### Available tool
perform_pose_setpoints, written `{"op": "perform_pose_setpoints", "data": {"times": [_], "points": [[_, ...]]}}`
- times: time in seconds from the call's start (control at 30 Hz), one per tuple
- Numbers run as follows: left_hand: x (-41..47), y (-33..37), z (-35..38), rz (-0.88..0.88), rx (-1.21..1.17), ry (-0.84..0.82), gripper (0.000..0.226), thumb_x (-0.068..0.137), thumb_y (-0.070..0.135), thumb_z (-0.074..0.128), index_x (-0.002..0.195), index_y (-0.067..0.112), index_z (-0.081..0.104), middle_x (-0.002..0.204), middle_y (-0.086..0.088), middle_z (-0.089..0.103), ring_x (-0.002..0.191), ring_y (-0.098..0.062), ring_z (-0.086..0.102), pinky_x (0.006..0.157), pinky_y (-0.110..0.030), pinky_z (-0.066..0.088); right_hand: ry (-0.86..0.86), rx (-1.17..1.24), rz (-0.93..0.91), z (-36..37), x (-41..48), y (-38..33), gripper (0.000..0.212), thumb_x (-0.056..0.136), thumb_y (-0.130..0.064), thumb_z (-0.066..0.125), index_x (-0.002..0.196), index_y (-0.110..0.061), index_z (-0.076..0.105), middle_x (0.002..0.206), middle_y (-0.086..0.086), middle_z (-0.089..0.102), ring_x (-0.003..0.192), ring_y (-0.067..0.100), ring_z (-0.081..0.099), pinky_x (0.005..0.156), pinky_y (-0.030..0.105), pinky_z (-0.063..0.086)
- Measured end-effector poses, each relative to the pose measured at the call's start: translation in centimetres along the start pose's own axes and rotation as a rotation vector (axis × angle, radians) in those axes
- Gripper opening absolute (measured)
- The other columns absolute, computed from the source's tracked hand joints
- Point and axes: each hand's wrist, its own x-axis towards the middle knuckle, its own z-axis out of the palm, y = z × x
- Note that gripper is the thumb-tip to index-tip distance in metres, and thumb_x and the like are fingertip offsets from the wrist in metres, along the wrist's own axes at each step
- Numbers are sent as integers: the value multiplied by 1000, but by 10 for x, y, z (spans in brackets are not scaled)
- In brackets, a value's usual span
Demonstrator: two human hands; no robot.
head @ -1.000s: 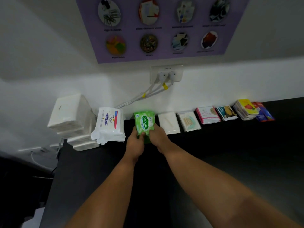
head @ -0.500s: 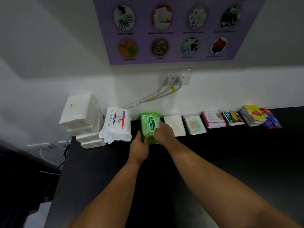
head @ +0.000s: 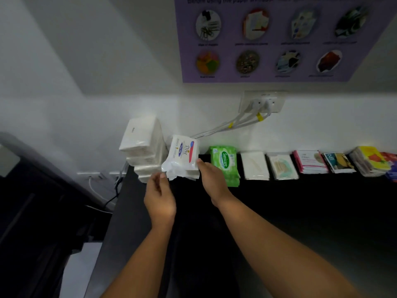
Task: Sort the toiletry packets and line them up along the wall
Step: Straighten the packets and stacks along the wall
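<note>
A small stack of white Dove packets leans at the wall on the black counter. My left hand pinches its crumpled lower-left corner. My right hand touches its right edge with fairly straight fingers. To the right, a row lies along the wall: the green Sanicare pack, a plain white packet, a cotton-bud packet, pink packets, a teal packet and a yellow stack.
Stacked white tissue packs stand at the counter's left end, touching the Dove packets. Grey cables run from a wall outlet down behind them. The counter's left edge drops off near the tissue packs. A purple poster hangs above.
Both hands have let go of the green Sanicare pack, which now lies in the row, and moved left to the Dove packets. The view has shifted left.
</note>
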Motion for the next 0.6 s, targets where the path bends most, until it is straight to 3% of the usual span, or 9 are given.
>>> {"op": "perform_pose_setpoints", "data": {"times": [0.07, 0.13, 0.27, 0.33, 0.4, 0.5, 0.6], "points": [[4, 15, 0, 138, 27, -39, 20, 100, 33, 54, 112, 22, 64, 103, 10, 69, 95, 2, 63, 79, -9, 45, -37, 74, 73, 10, 10, -1, 58, 80, -62, 56, 98, -9, 71, 95, 4, 74, 91, 21, 70, 87, 37, 53], [12, 31, 4, 266, 111, -53, 26, 98, 31, 57, 120, 19, 62, 112, 8, 66, 103, -4, 60, 86, -17, 47, -55, 119, 124, 16, 20, -4, 46, 87, -52, 60, 109, -13, 71, 101, 0, 74, 93, 16, 71, 86, 32, 55], [42, 52, 21, 489, 350, -181, 24, 95, 19, 60, 116, 8, 60, 107, 1, 63, 99, -9, 56, 82, -13, 41, -77, 88, 144, 22, 41, -10, 46, 91, -44, 59, 120, -11, 68, 107, 3, 74, 96, 18, 71, 92, 36, 55], [59, 55, 34, 399, 512, -307, 26, 94, 23, 59, 113, 5, 57, 109, -11, 66, 101, -26, 63, 83, -31, 48, -91, 77, 172, 25, 47, -13, 46, 92, -45, 57, 118, -10, 69, 105, 4, 74, 95, 20, 71, 88, 35, 56], [73, 59, 43, 262, 632, -384, 33, 97, 29, 55, 116, 3, 54, 114, -17, 66, 106, -36, 63, 87, -39, 50, -94, 77, 206, 28, 50, -17, 47, 93, -51, 55, 113, -11, 71, 101, 4, 74, 93, 20, 70, 80, 31, 53], [92, 66, 53, 74, 684, -498, 47, 101, 39, 49, 129, 2, 57, 126, -16, 66, 116, -35, 61, 94, -36, 47, -70, 80, 241, 28, 59, -20, 55, 90, -61, 52, 102, -10, 72, 98, 6, 73, 93, 23, 68, 88, 37, 52], [103, 65, 61, -126, 567, -630, 59, 97, 54, 50, 131, 7, 61, 129, -12, 64, 117, -33, 60, 102, -33, 45, -76, 134, 280, 26, 68, -15, 53, 86, -64, 54, 91, -14, 71, 100, 6, 74, 97, 25, 69, 97, 43, 52]]}}
